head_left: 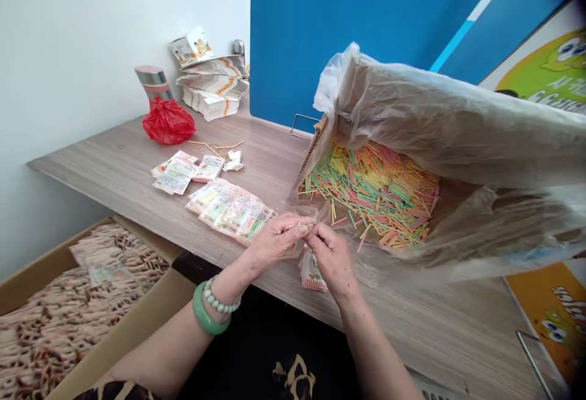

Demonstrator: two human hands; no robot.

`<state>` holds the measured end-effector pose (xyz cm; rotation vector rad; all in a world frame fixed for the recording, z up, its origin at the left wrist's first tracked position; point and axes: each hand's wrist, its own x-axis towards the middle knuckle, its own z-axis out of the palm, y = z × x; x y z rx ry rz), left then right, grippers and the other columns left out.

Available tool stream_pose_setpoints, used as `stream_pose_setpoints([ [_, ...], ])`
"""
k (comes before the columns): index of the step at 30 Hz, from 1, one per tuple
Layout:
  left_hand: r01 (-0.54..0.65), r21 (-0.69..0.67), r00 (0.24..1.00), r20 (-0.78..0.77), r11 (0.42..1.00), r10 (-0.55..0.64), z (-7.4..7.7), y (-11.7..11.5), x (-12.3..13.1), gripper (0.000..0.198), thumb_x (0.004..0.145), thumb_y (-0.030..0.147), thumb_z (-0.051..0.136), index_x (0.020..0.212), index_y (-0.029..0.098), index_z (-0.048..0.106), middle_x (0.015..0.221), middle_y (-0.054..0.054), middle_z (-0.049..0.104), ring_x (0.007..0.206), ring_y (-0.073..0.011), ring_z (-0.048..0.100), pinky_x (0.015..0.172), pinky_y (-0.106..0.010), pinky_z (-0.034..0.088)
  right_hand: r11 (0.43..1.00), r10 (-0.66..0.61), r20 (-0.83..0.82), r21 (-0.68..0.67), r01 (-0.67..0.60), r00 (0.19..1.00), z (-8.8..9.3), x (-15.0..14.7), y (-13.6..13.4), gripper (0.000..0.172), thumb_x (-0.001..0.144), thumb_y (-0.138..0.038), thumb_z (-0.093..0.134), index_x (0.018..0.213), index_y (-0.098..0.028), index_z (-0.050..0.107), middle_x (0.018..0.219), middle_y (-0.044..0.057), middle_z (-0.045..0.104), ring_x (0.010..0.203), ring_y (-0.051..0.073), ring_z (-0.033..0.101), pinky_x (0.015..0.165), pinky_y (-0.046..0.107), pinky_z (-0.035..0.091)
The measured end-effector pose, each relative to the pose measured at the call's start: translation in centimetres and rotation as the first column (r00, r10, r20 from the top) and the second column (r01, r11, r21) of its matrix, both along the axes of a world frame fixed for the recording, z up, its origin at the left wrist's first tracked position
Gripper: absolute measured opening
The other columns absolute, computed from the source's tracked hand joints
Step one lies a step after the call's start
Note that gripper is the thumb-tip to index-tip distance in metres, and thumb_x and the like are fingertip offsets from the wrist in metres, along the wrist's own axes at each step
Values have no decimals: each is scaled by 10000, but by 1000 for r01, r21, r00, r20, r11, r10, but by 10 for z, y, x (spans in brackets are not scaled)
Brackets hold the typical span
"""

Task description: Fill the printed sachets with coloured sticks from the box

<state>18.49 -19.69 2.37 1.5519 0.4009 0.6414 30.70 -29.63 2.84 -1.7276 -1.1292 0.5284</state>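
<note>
My left hand (276, 238), with a green bangle (208, 311) and a beaded bracelet (222, 302) on its wrist, is closed in a pinch. Its thumb meets the fingertips of my right hand (333, 256), which is closed too. Both pinch the upper edge of a small clear printed packet, mostly hidden behind the fingers. Under my right hand lies a stack of such packets (313, 275) with red-striped edges. To the left of my hands, a row of overlapping packets (233, 210) holds small coloured sticks.
A plastic-lined carton (315, 149) of coloured sticks (375, 189) lies to the right. More packets (176, 171), a crumpled tissue (234, 160), a red bag (167, 122) and stacked flat boxes (213, 91) are further back. A large box (141, 314) full of packets stands below left.
</note>
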Motion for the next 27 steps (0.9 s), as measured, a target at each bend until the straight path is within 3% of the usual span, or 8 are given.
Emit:
stream_pose_setpoints([
  [3, -83, 54, 996, -18, 995, 84, 0, 2, -9, 243, 879, 339, 641, 1020, 198, 781, 1067, -86, 723, 1050, -219, 628, 990, -382, 461, 999, 48, -32, 19, -47, 998, 0, -9, 1, 308, 862, -402, 519, 627, -204, 495, 636, -27, 490, 648, 139, 460, 632, 268, 333],
  [6, -155, -17, 988, -25, 988, 154, 2, 3, -14, 194, 826, 307, 701, 946, 184, 791, 1014, -81, 734, 1001, -219, 646, 949, -362, 487, 996, 79, -36, 35, -78, 996, -1, -15, 3, 297, 856, -382, 512, 620, -212, 447, 624, -35, 458, 644, 138, 446, 629, 270, 323],
  [9, -101, -77, 994, -54, 992, 97, 6, 2, -16, 206, 838, 331, 691, 937, 180, 790, 1008, -78, 746, 984, -219, 652, 925, -350, 493, 998, 58, -80, 28, -56, 995, -3, -16, 0, 291, 855, -393, 509, 633, -218, 437, 624, -36, 448, 649, 142, 441, 635, 274, 329],
  [14, -18, -24, 997, -73, 1000, 16, 4, 1, -18, 155, 796, 320, 729, 742, 187, 788, 906, -61, 721, 897, -193, 633, 850, -314, 498, 999, 44, -128, 1, -45, 991, -10, -18, -13, 269, 858, -391, 502, 653, -220, 466, 639, -32, 462, 656, 144, 445, 639, 274, 342],
  [17, 36, -59, 992, -122, 998, -43, -2, 1, -20, 120, 753, 294, 764, 818, 201, 804, 1005, -64, 727, 969, -207, 640, 882, -320, 496, 998, 68, -91, 14, -67, 994, -16, -20, -23, 249, 857, -368, 485, 657, -222, 462, 644, -25, 468, 667, 149, 456, 656, 279, 349],
  [20, 124, -60, 974, -186, 991, -133, -6, -1, -20, 201, 839, 337, 680, 923, 201, 801, 1014, -72, 746, 1008, -220, 649, 945, -351, 481, 999, 46, -49, 11, -45, 998, -20, -21, -30, 232, 848, -339, 482, 650, -226, 437, 644, -18, 466, 684, 158, 462, 674, 286, 355],
  [23, 152, -47, 971, -181, 987, -158, -5, -4, -20, 227, 871, 354, 643, 910, 197, 801, 1024, -76, 745, 1002, -217, 652, 948, -353, 482, 999, 25, -23, 37, -24, 999, -22, -22, -34, 216, 852, -324, 475, 662, -227, 445, 664, -12, 478, 700, 163, 474, 692, 291, 361],
  [27, 114, -65, 971, -206, 991, -125, -6, -3, -20, 148, 742, 320, 766, 774, 180, 803, 887, -75, 735, 870, -206, 652, 843, -333, 513, 999, 41, -27, 35, -40, 999, -23, -24, -38, 224, 875, -318, 466, 671, -228, 457, 671, -10, 493, 702, 162, 484, 690, 287, 365],
])
